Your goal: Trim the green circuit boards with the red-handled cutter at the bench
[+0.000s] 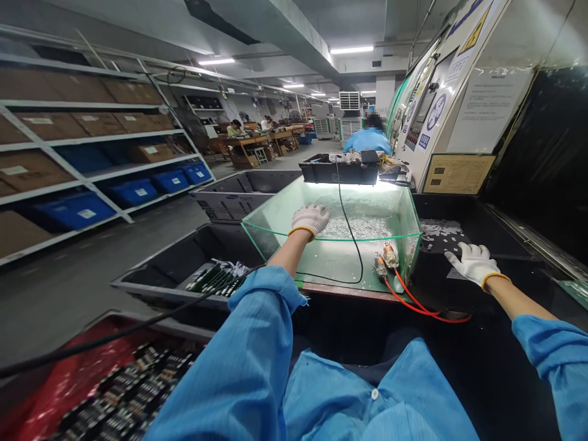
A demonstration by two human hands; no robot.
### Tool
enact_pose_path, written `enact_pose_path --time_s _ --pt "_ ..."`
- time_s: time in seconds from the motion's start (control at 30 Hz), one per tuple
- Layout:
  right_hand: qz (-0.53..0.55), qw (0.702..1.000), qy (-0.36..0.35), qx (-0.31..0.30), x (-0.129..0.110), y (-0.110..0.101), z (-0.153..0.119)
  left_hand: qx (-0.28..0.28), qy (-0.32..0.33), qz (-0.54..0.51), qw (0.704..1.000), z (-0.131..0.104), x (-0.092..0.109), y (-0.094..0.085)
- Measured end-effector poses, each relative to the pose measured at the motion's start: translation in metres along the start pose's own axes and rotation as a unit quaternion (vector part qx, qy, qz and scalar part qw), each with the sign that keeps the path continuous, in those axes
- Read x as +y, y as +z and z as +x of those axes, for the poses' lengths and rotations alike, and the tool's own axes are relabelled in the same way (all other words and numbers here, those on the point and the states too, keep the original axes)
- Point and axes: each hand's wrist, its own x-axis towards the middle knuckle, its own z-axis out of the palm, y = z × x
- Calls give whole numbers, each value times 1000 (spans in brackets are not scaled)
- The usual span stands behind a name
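My left hand [311, 220], in a white glove with a yellow cuff, reaches over the front edge of a glass-walled box [331, 236]. Its fingers look spread, and nothing shows in them. My right hand [473, 262], gloved the same way, is out to the right over a dark surface, fingers apart and holding nothing visible. Small pale pieces [443, 229] lie just beyond it. Many silvery bits [358, 226] cover the box's floor. Two foil-wrapped tools [386, 262] with red hoses lean at the box's front right corner.
A black cable [350, 226] crosses the glass box. Left of it, a dark bin [156, 275] holds green boards [214, 278]. Black parts [138, 389] lie on red plastic at the lower left. A machine [436, 92] stands right; a person in blue [368, 141] is beyond.
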Motion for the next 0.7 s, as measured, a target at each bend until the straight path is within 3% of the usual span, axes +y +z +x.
enact_pose_path --time_s 0.7 --pt "2 1000 -1 -11 -1 -4 -2 1 3 14 1000 -3 1 0"
